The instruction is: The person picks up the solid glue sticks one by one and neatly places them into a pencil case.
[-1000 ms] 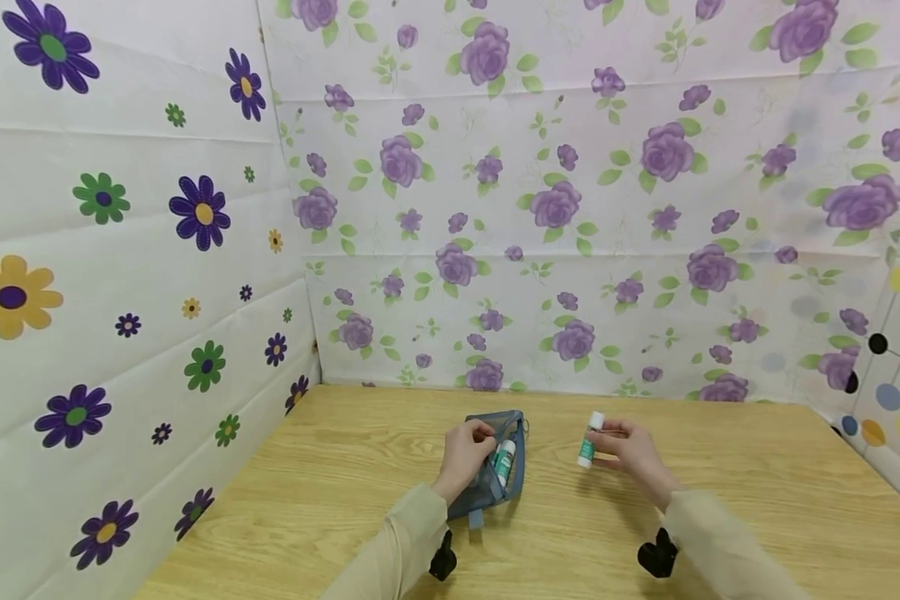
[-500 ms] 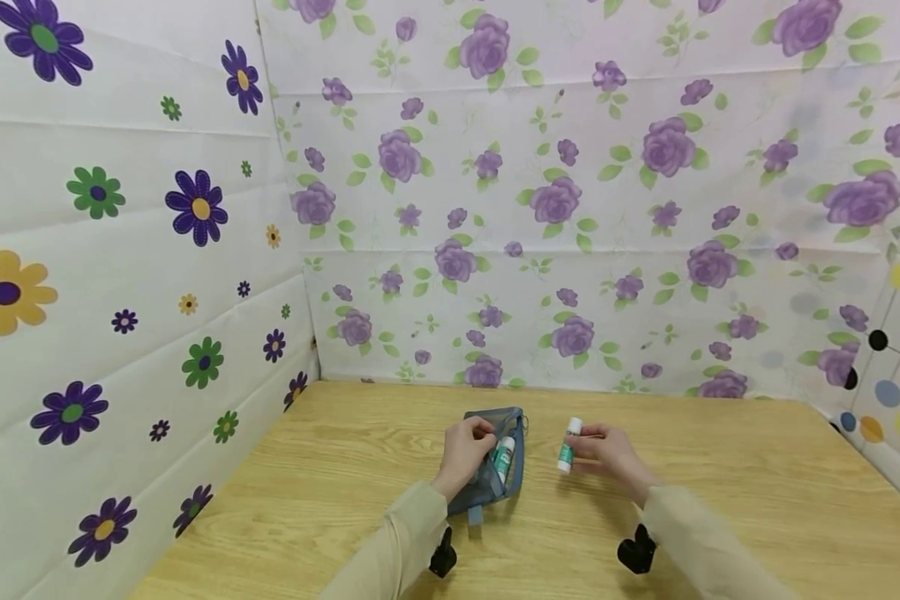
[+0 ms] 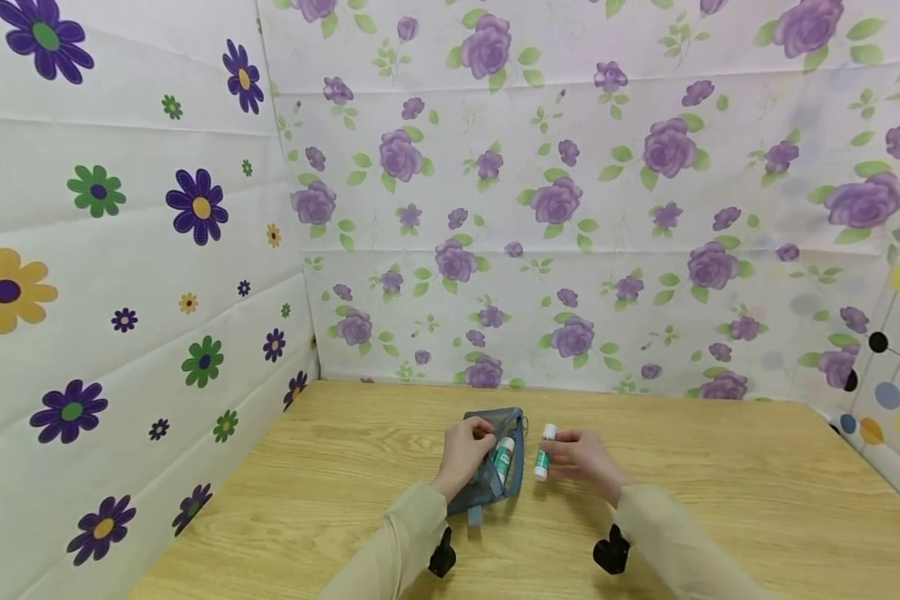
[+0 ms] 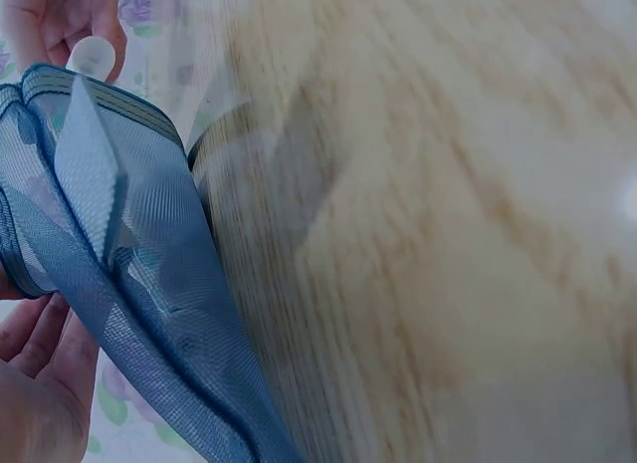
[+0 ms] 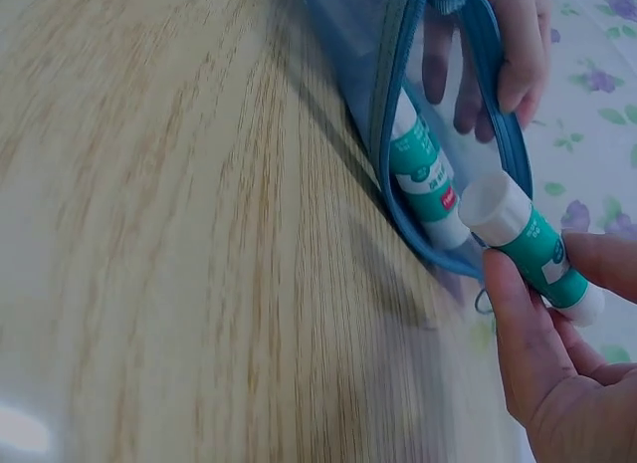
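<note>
A blue mesh zip pouch (image 3: 482, 487) lies on the table with its zipped mouth spread toward the right. My left hand (image 3: 465, 454) pinches the pouch's upper edge between thumb and fingers; its fingers show through the mesh in the right wrist view. Inside the pouch lies a green and white glue stick (image 5: 423, 174), partly covered by the zip edge. My right hand (image 3: 581, 458) grips a second glue stick (image 5: 537, 246) of the same look between thumb and fingers. It is held tilted, just right of the pouch's mouth, its white end close to the zip edge.
The wooden table (image 3: 682, 467) spreads under both hands. A flower-printed sheet (image 3: 570, 250) hangs behind its far edge, with another patterned sheet (image 3: 142, 267) on the left. A small ring (image 5: 483, 301) hangs at the end of the pouch's zip.
My right hand has moved left with the glue stick, from well apart to close beside the pouch's mouth. The left hand and pouch have stayed in place.
</note>
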The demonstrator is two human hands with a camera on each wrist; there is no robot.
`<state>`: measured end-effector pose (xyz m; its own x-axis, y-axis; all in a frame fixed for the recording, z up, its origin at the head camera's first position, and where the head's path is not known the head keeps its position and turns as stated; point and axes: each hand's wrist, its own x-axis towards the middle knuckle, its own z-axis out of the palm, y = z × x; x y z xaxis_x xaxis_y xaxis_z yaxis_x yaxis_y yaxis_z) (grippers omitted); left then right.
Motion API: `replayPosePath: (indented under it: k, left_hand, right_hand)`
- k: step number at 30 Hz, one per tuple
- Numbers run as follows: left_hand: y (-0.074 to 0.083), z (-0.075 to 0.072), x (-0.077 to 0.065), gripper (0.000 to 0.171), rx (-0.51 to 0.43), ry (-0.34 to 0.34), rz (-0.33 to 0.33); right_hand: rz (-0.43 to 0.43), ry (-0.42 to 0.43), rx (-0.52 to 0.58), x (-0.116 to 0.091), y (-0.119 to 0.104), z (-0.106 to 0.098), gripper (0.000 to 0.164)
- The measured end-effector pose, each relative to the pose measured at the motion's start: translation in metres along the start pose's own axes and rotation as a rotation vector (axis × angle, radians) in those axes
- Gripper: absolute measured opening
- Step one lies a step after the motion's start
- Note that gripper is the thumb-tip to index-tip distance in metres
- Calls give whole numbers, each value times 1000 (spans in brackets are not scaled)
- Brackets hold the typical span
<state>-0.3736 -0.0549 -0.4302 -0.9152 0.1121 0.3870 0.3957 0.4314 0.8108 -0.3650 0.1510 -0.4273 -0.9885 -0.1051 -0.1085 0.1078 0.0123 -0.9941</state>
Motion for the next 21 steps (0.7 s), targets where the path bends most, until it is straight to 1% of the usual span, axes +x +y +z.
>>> replayPosePath:
  k: [5,12,15,19,21]
  left_hand:
    - [-1,0,-1,9,0,0,-9]
    - [2,-1,-1,10,1,3,7]
    - [3,-1,0,10,2,3,6]
    - [3,-1,1,11,8,4,0]
    - [3,-1,1,11,9,6,0]
  right_hand:
    - [5,3,-2,2,0,12,45]
    - [10,7,-30,4,0,23,48]
    - [15,10,-34,6,-1,27,43]
    - [21,8,-39,7,-1,34,29]
    - [23,9,-40,8,0,36,25]
